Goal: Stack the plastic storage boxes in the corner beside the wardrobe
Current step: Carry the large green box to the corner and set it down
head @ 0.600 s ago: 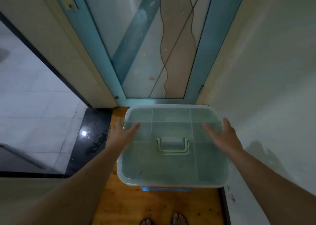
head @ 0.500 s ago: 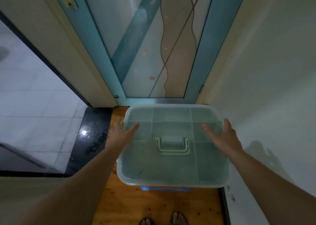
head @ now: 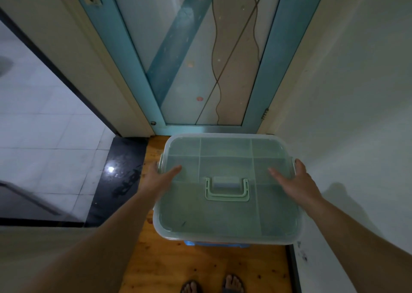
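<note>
A translucent storage box with a pale green lid [head: 225, 214] and a green handle [head: 227, 189] sits in the corner, on top of a blue box [head: 218, 245] of which only a strip shows under the front edge. My left hand [head: 159, 179] grips the box's left edge, thumb on the lid and fingers down the side by the latch. My right hand [head: 296, 181] holds the right edge the same way, with its fingers over the rim.
A teal-framed glass door [head: 200, 58] stands just behind the box. A white wall [head: 356, 92] runs close along its right side. The stack stands on a wooden floor [head: 200, 266], with my feet [head: 231, 283] below it. A black threshold [head: 118, 181] and white tiles [head: 44, 136] lie to the left.
</note>
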A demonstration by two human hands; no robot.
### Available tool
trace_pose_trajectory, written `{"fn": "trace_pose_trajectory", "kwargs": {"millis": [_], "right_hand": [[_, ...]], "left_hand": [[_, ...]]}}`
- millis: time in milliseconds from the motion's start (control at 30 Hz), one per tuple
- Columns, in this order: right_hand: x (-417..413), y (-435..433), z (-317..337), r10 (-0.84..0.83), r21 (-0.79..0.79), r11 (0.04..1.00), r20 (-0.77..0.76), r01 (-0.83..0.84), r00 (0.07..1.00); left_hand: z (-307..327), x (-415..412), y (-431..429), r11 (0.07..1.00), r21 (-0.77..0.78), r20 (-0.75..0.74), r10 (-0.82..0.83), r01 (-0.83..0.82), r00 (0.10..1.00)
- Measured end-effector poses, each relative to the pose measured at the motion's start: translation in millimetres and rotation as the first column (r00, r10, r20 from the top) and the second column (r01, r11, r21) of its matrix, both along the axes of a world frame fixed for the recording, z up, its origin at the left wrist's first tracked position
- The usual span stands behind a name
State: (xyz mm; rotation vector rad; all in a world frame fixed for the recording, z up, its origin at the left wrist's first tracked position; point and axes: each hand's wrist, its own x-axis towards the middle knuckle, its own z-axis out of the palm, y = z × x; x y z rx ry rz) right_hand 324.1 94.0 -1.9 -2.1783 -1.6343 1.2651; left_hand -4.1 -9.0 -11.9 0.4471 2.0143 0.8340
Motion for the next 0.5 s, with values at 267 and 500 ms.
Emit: {"fn": "trace_pose_trajectory", "kwargs": {"millis": [267, 500], "right_hand": [[3.6, -3.1, 4.4, 0.004, 0.025, 1.000, -0.052, -0.002, 0.999], [-0.4, -1.4, 14.2, -0.011, 0.091, 0.996, -0.077, 0.018, 0.997]], "left_hand": [[2.2, 2.0, -6.1, 0.999, 0.007, 0.013, 0.039, -0.039, 0.999], [15.7, 0.9, -7.2, 0.996, 0.048, 0.024, 0.072, -0.073, 0.997]]}}
